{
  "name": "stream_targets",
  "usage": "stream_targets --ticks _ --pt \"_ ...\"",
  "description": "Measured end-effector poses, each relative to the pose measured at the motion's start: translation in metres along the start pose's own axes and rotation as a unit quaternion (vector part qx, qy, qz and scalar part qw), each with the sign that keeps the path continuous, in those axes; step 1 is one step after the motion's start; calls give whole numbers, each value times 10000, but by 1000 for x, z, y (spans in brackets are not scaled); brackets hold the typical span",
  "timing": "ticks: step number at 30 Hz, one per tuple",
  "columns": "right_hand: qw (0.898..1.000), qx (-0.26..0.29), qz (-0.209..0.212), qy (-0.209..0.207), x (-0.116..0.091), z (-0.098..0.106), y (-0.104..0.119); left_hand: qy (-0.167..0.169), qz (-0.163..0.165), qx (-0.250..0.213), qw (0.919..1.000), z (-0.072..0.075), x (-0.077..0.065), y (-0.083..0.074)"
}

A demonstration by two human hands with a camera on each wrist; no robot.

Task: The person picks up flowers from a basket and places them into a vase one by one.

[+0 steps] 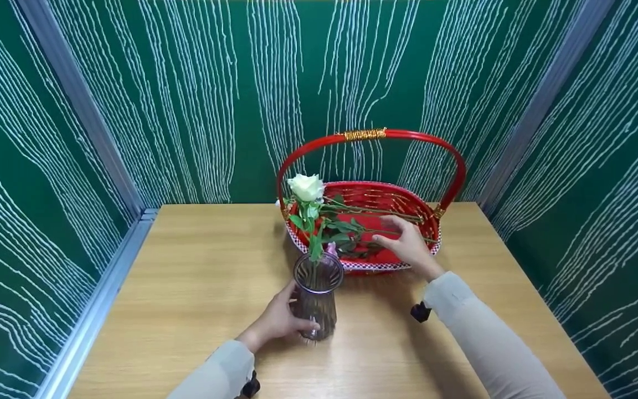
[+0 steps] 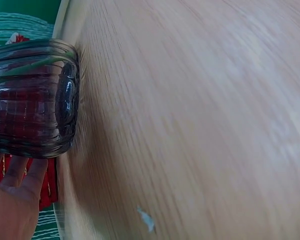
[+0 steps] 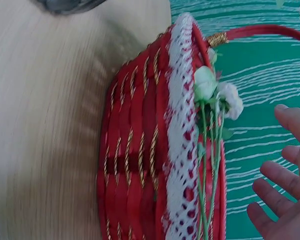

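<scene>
My left hand (image 1: 277,318) holds a smoky, ribbed glass vase (image 1: 319,310) low on its body, thumb in front and fingers behind its left side. In the left wrist view the vase (image 2: 30,100) shows a green stem inside. One white rose (image 1: 306,187) with green leaves stands in it, leaning slightly left. Over the red woven basket (image 1: 435,244) hovers my right hand (image 1: 407,241), its fingers spread and holding nothing. Long-stemmed flowers lie across the basket; the right wrist view shows a pale green-white rose (image 3: 205,83) and a white bloom (image 3: 231,100) by the lace rim.
The basket's tall red handle (image 1: 319,143), wrapped in gold at the top, arches behind the rose. A wooden table (image 1: 186,266) lies below, with green, white-streaked walls (image 1: 197,100) on three sides. A small pale scrap (image 2: 146,219) is on the tabletop.
</scene>
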State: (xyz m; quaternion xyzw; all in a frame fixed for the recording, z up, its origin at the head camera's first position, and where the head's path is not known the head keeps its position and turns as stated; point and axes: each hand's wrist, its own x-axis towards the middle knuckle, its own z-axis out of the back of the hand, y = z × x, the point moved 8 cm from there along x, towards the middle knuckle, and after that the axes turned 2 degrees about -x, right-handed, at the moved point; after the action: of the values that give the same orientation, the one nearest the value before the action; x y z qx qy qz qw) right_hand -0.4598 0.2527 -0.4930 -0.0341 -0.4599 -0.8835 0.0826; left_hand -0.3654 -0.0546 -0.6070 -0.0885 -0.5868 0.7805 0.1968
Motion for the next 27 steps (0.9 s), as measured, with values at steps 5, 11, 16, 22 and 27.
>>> stream_targets --ticks 5,11,16,22,27 --pt "9994 -300 161 12 3 4 -6 41 -125 92 9999 0 0 -3" --pt "9980 -615 46 128 5 4 -20 22 -126 133 9998 0 -1 -4" --pt "9969 -775 70 131 8 1 -30 9 -135 152 9998 0 -2 -3" --pt "9937 -1071 -174 289 12 0 -42 -2 -62 149 9999 0 -2 -4" --pt "9900 -1343 -198 387 19 -1 -49 10 -41 77 10000 0 -3 -3"
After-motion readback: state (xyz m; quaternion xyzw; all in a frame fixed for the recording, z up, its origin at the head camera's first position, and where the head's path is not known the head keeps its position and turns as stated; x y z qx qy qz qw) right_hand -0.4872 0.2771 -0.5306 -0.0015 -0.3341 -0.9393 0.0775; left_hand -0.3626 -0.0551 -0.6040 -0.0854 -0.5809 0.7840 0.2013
